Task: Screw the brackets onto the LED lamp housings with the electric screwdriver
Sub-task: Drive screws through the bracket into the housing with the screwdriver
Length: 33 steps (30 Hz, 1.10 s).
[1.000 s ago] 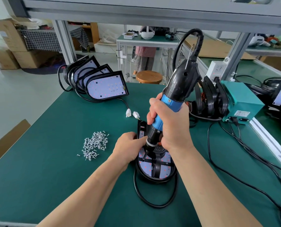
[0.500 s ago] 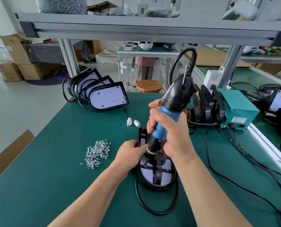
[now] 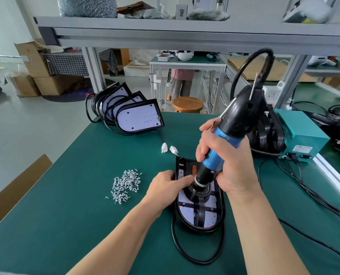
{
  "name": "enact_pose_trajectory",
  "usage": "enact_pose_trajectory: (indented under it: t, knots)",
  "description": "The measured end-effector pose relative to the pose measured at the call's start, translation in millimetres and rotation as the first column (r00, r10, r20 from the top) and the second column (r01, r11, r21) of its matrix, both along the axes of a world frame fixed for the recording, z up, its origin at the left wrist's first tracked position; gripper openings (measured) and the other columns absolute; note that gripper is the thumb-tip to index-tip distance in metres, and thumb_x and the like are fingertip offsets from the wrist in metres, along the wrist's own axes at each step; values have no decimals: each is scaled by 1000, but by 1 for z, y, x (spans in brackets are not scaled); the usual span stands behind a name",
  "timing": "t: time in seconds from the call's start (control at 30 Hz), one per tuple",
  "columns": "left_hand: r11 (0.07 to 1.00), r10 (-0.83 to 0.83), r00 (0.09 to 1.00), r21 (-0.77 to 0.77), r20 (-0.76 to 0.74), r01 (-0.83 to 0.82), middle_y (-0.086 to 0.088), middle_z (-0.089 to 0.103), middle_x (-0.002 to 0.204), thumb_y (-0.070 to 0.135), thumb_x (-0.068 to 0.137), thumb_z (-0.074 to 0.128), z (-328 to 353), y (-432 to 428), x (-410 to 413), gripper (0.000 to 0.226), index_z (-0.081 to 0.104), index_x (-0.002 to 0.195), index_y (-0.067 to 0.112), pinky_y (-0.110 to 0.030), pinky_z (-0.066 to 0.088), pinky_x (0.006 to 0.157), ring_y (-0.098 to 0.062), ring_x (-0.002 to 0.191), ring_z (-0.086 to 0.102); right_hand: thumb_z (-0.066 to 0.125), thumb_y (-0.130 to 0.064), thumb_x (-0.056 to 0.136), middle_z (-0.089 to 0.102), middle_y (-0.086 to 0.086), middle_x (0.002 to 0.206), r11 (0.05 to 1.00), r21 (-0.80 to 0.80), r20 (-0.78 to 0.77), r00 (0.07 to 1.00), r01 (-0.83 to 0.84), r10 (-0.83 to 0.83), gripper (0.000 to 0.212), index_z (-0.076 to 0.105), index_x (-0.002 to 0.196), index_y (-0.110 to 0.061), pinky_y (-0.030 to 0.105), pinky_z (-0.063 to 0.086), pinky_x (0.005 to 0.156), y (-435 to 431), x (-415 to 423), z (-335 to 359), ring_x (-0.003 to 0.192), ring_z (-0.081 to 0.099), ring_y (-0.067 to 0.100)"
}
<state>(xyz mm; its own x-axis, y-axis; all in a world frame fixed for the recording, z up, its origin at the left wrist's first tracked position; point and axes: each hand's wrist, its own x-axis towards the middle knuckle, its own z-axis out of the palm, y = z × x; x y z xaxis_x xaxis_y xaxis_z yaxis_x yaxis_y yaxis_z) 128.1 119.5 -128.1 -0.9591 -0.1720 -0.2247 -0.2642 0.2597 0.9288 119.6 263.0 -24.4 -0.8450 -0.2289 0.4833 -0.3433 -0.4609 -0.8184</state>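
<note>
A black LED lamp housing [image 3: 199,221] lies flat on the green mat, its white LED board showing under a black cross-shaped bracket [image 3: 201,212]. My right hand [image 3: 229,165] grips the blue and black electric screwdriver [image 3: 223,142], which stands tilted with its tip down on the bracket. My left hand [image 3: 165,187] rests on the housing's left edge, fingers curled beside the screwdriver's nose; what they pinch is hidden. A pile of small silver screws [image 3: 125,184] lies to the left.
Several finished lamp housings [image 3: 138,117] lean in a row at the mat's far left. More black housings [image 3: 264,133] and a teal power box [image 3: 302,137] stand at the right, with black cables [image 3: 304,187] trailing across the mat. A cable loop [image 3: 194,257] lies near me.
The screwdriver has tilted further to the right while its tip stays on the bracket. My head has lifted, so the upper shelf shows. Both hands stay at the housing.
</note>
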Motion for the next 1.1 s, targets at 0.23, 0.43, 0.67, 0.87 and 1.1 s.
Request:
enact_pose_trajectory:
  t: [0.23,0.43,0.67,0.87,1.1]
  knots:
    - [1000,-1,1000,-3,10,1,-11,77,96,67,53,71,-1,1,3,69,72,92,9,-55,56,91,-34,97,72,67,-16,83,50,0,58,944,-295,258,963,149,-72,15,54,90,-12,23,43,51,36,-17,-4,48,47,13]
    - [1000,6,1000,-13,20,-5,-12,76,98,69,55,70,2,0,8,75,71,97,7,-54,55,93,-35,97,71,56,-31,98,46,-8,67,793,-478,566,823,377,-49,19,57,87,-16,16,40,56,69,-31,-61,54,45,5]
    - [964,193,975,-165,-113,-210,4,63,63,66,88,53,7,-6,9,49,61,76,19,-35,48,64,-23,65,60,63,-38,95,48,-11,68,687,-621,624,768,377,142,23,60,89,-15,14,45,58,85,-45,-87,56,50,1]
    - [648,340,915,-651,-219,-396,8,51,95,30,90,63,5,-74,-1,5,67,88,28,-31,38,73,-19,88,51,70,-36,86,48,-10,66,668,-642,630,756,376,179,24,61,89,-14,15,45,58,82,-46,-91,56,49,3]
    - [607,158,974,-761,-165,-228,4,47,95,30,85,73,5,-88,-6,7,67,85,27,-33,34,85,-21,96,48,70,-37,88,48,-10,67,679,-635,640,743,368,197,23,62,89,-15,14,45,58,77,-46,-94,57,49,2]
